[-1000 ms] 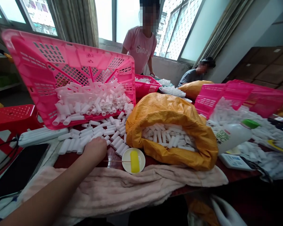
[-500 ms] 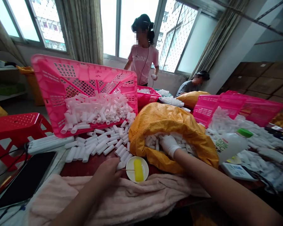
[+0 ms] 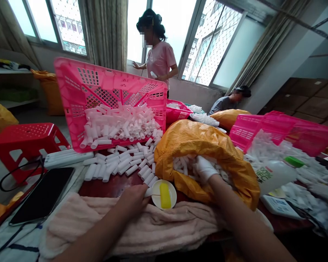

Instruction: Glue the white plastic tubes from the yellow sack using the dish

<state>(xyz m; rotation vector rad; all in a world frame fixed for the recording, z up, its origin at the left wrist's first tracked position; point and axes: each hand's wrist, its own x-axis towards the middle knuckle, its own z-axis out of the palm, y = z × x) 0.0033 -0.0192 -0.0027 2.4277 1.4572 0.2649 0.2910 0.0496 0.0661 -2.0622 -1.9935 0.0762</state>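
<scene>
My left hand, bare, is closed at the front of the table, beside a small white dish. Between its fingertips are a short white plastic tube and a thin stick that points over the dish. A yellow block lies in that dish. My right hand, in a white glove, reaches into the mouth of an orange-yellow woven sack holding many white tubes. Its fingers are hidden among the tubes. Loose white tubes lie left of the sack.
A tilted pink crate spills white tubes. Near the front are a pinkish towel, a phone and a power strip. A green-capped bottle stands right. A red stool is left. Two people are behind.
The view has shifted slightly left. The tube in my left hand now points out toward the dish. My right hand stays in the sack. The standing person has turned, one arm stretched out.
</scene>
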